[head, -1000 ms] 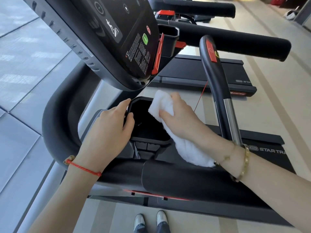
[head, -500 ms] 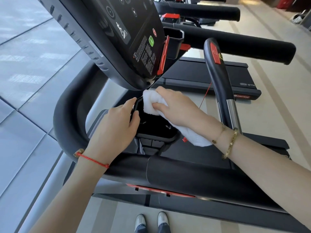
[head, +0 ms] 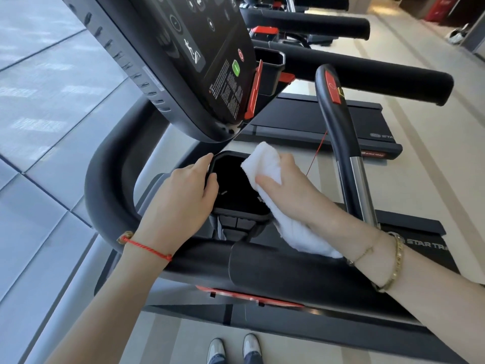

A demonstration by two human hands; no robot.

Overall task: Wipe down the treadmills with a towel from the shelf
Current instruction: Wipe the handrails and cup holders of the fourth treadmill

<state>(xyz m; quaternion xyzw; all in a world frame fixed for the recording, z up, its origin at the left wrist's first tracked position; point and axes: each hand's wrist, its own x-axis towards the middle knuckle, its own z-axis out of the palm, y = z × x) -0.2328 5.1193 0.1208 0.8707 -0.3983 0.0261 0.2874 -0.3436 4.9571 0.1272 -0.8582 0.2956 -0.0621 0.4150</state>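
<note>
Hands: 2. Left hand (head: 181, 198) grips the cup holder (head: 237, 190) rim; right hand (head: 286, 185) has its grip on the towel.
Towels: 1, white towel (head: 265, 164), its loose end trailing below the right grip.
Cup holders: 2, one between the two grips, a second cup holder (head: 269, 67) well above them.
Treadmill decks: 2 counted, near deck (head: 409, 229) just right of the right grip, far deck (head: 301, 116) above it.
Consoles: 1, console (head: 189, 61) above the left grip.
Wrist bands: red cord (head: 147, 248) 1, left; gold bracelets (head: 393, 261) 2, right.
Shoes: 2, shoes (head: 233, 350) at the bottom edge.
</note>
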